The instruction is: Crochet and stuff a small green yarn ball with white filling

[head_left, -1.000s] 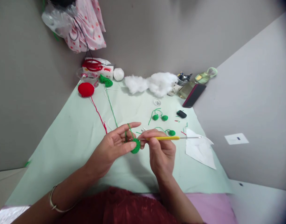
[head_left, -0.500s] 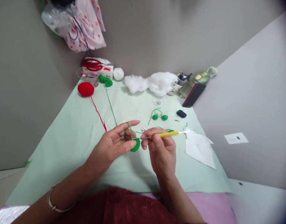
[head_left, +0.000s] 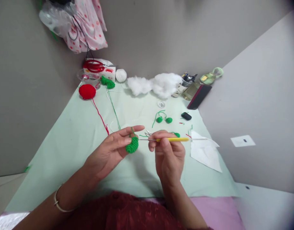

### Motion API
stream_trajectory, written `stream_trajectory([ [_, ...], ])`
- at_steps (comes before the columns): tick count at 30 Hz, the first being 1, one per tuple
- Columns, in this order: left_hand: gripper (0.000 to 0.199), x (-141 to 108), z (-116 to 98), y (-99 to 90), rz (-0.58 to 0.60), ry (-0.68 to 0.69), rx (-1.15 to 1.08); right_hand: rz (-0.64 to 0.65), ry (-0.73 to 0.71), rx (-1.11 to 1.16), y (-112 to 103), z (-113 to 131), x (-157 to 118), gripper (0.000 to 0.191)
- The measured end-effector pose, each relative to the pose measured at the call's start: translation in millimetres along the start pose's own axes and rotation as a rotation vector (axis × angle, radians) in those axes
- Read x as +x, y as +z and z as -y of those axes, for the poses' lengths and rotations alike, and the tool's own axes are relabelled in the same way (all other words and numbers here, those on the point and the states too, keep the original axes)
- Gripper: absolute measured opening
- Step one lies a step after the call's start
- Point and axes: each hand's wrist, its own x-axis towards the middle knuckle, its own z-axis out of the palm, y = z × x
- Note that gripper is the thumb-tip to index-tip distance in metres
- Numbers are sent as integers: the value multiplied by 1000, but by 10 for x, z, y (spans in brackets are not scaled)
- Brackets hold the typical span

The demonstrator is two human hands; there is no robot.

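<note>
Between the thumb and fingers of my left hand (head_left: 106, 148) is a small green crochet piece (head_left: 132, 145), its stitched face toward me. Green yarn (head_left: 114, 113) runs from the skein at the back to my left hand, and a strand loops over the stretched index finger. My right hand (head_left: 169, 153) is closed round the yellow handle of a crochet hook (head_left: 173, 139), held level. The hook's thin metal shaft reaches left to the upper right edge of the green piece; its very tip is too small to make out.
A red yarn ball (head_left: 87, 92), green skein (head_left: 108, 82), white yarn ball (head_left: 121, 75) and red-handled scissors (head_left: 94, 66) are at back left. White stuffing (head_left: 166, 84) lies at the back. Two green crocheted balls (head_left: 169, 120), a phone (head_left: 199, 96) and white paper (head_left: 205, 150) are to the right.
The green piece has shifted left and turned, showing more of its stitched face. My left thumb has drawn back with it. My right hand and the hook have moved slightly right.
</note>
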Motion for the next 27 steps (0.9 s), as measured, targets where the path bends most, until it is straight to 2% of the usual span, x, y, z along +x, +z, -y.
stream_trajectory([
  [2,35,-13,12,4,11,35,82,59,67,72,12,-14,13,16],
  [6,43,-55,67,-12,38,75,241,120,89,47,-15,-87,-8,16],
  [10,54,-83,56,-39,17,73,332,105,139,86,-47,-87,8,15],
  [15,51,-77,11,-13,-55,123,399,83,189,113,-30,-24,60,21],
  [22,47,-101,-17,11,-61,110,428,175,169,141,-103,0,60,20],
  [27,43,-117,-23,14,-71,126,485,203,103,69,-131,31,32,20],
])
